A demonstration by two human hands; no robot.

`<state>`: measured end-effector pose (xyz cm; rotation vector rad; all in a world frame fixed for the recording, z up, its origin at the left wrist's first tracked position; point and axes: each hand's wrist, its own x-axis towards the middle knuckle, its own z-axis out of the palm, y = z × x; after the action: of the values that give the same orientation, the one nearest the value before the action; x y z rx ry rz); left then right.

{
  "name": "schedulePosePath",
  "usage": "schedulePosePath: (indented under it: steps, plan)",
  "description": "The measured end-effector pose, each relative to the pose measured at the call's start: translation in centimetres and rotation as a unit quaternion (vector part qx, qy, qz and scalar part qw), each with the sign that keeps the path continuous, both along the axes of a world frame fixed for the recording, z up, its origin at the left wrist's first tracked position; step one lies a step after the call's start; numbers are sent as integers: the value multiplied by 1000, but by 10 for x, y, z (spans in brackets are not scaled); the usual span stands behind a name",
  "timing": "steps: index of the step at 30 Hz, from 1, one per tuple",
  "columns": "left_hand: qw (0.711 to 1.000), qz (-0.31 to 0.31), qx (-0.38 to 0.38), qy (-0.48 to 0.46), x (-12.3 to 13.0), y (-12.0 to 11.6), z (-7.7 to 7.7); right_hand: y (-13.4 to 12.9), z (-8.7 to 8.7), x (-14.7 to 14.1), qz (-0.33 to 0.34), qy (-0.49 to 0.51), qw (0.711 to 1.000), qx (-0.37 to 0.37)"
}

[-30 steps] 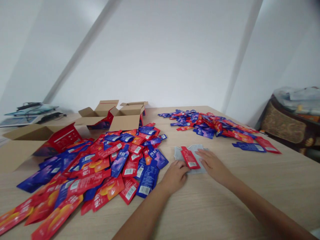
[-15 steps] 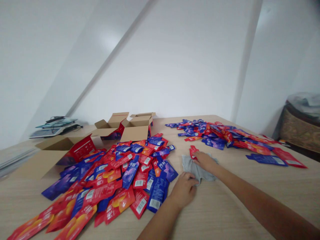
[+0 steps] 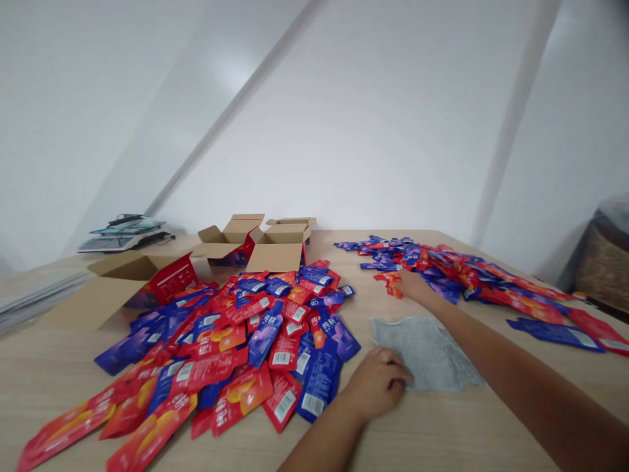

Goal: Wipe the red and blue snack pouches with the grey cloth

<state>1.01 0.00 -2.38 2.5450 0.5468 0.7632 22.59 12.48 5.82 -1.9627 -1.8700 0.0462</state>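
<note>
My left hand [image 3: 377, 383] rests on the table with bent fingers, its fingertips at the left edge of a grey cloth [image 3: 422, 351] that lies spread out. Farther off, my right hand [image 3: 410, 286] reaches to the near left side of the far pile of red and blue sachets [image 3: 442, 262]. Its fingertips are hidden behind small red sachets [image 3: 390, 283], and whether it grips them is unclear. Left of my left hand lies a large heap of red and blue sachets [image 3: 236, 334].
Open cardboard boxes [image 3: 275, 257] stand behind the left heap, with another open box [image 3: 105, 298] at the left. Papers and a cable [image 3: 122, 235] lie at the back left. A brown container [image 3: 602, 259] stands at the far right.
The view has shifted a little. My right hand has left the cloth and moved away toward the far pile. The cloth, bunched before, now lies flatter.
</note>
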Motion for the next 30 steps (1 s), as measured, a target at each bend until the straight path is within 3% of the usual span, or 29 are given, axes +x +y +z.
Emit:
schedulePosePath:
  steps: [5,7,9,11,13,19,24,30]
  plan:
    - [1000,4,-14,-9,1,0,0,38,28,-43,110,163,980,-16]
    - [1000,2,-27,-13,1,0,2,50,29,-64,183,218,958,-4]
    - [999,-1,-39,-20,0,0,3,59,24,-77,213,215,953,-12]
    - [999,-4,-48,-21,0,0,5,68,12,-77,174,154,972,-33]
    - [998,-1,-56,-14,0,0,5,75,-4,-64,94,81,991,-46]
    - [998,12,-62,-10,0,-1,5,88,-52,0,-34,-34,998,-52]
    - [998,19,-67,-10,0,-2,9,97,-71,27,-54,-99,993,-38]
    - [998,21,-52,-11,-1,-2,10,84,-74,25,-25,-159,987,6]
